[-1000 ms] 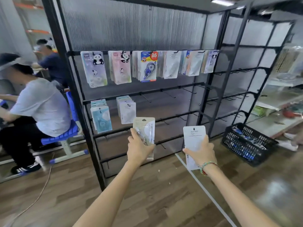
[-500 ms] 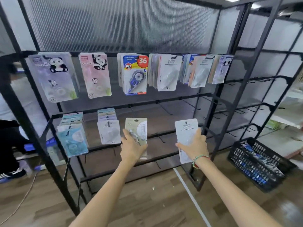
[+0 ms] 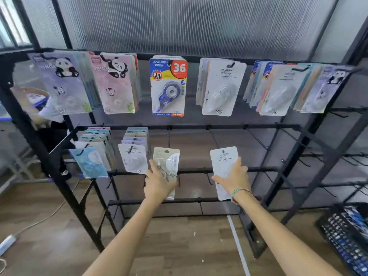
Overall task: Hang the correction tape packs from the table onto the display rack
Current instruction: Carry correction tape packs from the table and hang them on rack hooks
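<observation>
The left hand [image 3: 159, 183] grips a beige pack [image 3: 166, 166] below a bare hook [image 3: 169, 137]; the right hand [image 3: 233, 179] grips a white pack [image 3: 224, 158]. Hung packs [image 3: 134, 156] crowd the display rack [image 3: 199, 127] leftward; a black basket [image 3: 346, 234] sits right.

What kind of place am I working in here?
Probably a stationery shop or a mock-up of one: a black display rack hung with correction tape packs, and a black basket of stock on the wood floor.
</observation>
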Demonstrator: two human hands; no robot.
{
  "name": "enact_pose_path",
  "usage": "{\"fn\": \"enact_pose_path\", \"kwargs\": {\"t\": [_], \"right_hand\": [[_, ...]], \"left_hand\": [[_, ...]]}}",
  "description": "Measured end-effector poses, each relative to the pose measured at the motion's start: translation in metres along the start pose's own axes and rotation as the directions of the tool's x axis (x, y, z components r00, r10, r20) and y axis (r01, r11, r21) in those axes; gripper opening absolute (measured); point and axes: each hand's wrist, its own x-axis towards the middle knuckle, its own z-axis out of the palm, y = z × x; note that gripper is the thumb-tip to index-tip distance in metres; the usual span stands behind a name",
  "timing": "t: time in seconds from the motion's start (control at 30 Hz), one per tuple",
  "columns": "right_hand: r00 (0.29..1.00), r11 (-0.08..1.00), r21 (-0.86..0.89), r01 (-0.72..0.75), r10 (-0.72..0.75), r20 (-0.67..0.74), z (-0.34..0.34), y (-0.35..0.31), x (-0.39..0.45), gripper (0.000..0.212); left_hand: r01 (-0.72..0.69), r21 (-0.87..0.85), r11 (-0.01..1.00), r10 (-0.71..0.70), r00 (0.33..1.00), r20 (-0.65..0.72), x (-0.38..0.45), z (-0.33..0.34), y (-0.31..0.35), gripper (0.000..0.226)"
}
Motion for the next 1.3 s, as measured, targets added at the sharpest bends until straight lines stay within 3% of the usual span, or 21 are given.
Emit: {"fn": "enact_pose_path", "kwargs": {"t": [0.3,0.6,1.0,1.3], "right_hand": [[0.998,0.999,0.017,0.034,-0.035,0.047,0.012,0.012,0.023,0.1],[0.992,0.993,-0.071,0.096,-0.09,0.087,0.016,0.011,0.034,0.102],[0.988,0.996,-0.045,0.073,-0.066,0.138,0.028,0.011,0.042,0.119],[0.99,0.995,-0.076,0.057,-0.047,0.134,0.05,-0.006,0.092,0.124]], "left_hand": [[0.031,0.014,0.999,-0.03,0.997,-0.068,0.001,0.014,0.003,0.112],[0.01,0.044,0.999,-0.006,0.995,-0.097,0.003,0.018,0.003,0.112],[0.016,0.041,0.999,-0.014,0.999,-0.037,0.02,0.027,0.0,0.122],[0.01,0.013,1.0,-0.009,1.0,-0.021,0.082,0.044,0.006,0.126]]}}
